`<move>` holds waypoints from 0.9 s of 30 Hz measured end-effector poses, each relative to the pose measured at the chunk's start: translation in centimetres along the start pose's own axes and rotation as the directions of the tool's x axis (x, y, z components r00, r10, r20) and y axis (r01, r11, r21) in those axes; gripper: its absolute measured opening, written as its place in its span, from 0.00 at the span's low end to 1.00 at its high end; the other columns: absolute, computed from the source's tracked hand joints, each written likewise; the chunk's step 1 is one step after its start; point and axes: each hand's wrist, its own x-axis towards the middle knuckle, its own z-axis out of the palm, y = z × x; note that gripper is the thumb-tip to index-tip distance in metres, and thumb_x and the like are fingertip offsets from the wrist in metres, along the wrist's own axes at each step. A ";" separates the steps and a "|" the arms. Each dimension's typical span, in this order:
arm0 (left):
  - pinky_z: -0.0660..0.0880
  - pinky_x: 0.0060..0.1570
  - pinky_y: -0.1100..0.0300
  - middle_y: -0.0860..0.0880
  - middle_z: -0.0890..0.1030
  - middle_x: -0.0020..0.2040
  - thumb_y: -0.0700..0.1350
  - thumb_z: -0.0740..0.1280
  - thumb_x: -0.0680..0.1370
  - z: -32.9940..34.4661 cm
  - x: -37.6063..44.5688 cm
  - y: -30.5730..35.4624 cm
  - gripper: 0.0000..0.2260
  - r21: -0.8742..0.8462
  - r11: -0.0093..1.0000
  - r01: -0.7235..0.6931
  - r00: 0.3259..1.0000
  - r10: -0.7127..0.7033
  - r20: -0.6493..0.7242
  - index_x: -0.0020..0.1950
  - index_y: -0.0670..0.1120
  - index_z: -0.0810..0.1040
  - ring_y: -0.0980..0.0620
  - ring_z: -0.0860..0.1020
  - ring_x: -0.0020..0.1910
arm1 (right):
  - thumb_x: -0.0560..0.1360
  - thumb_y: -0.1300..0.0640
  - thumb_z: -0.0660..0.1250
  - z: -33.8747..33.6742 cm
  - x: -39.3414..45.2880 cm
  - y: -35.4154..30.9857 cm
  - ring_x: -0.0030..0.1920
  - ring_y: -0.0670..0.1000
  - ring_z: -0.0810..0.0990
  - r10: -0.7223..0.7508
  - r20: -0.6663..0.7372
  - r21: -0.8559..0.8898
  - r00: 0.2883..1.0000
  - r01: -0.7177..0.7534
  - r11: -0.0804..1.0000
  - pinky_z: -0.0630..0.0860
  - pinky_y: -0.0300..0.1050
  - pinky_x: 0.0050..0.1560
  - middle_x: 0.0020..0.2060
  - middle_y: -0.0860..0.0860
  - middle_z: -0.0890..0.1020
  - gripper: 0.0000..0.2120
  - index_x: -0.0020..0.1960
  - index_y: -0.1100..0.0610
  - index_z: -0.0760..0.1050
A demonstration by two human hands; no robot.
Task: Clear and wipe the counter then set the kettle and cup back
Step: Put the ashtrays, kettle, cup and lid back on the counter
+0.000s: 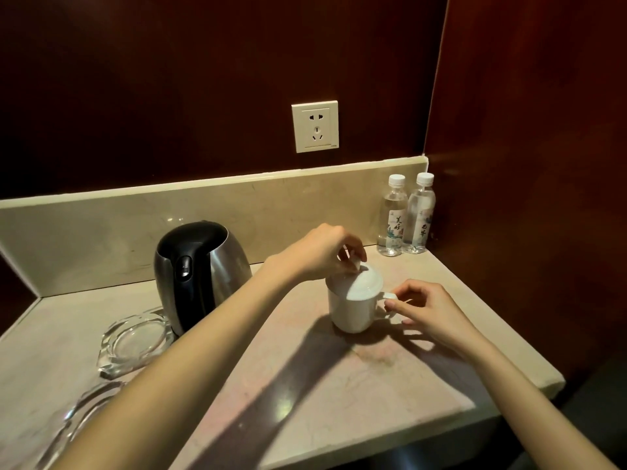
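Observation:
A white cup point(353, 312) stands on the marble counter point(390, 378), right of centre. Its white lid point(359, 283) lies tilted on the rim. My left hand point(325, 252) reaches across from the left and pinches the lid's knob from above. My right hand point(427, 308) pinches the cup's handle on its right side. A steel and black kettle point(200, 273) stands upright to the left of the cup, close to the backsplash.
A glass ashtray point(135, 340) lies in front of the kettle, and a second glass dish point(64, 425) sits at the lower left edge. Two water bottles point(407, 218) stand in the back right corner. A wall socket point(315, 127) is above the backsplash.

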 end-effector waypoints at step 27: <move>0.76 0.45 0.59 0.50 0.84 0.44 0.49 0.75 0.70 0.8 -8.4 -2.3 0.12 -0.011 0.977 0.212 0.955 -0.205 0.215 0.49 0.45 0.83 0.53 0.81 0.43 | 0.72 0.61 0.72 9.8 -6.5 -2.9 0.55 0.41 0.81 -0.137 0.196 0.033 0.971 0.133 0.991 0.76 0.40 0.60 0.52 0.45 0.84 0.17 0.60 0.51 0.78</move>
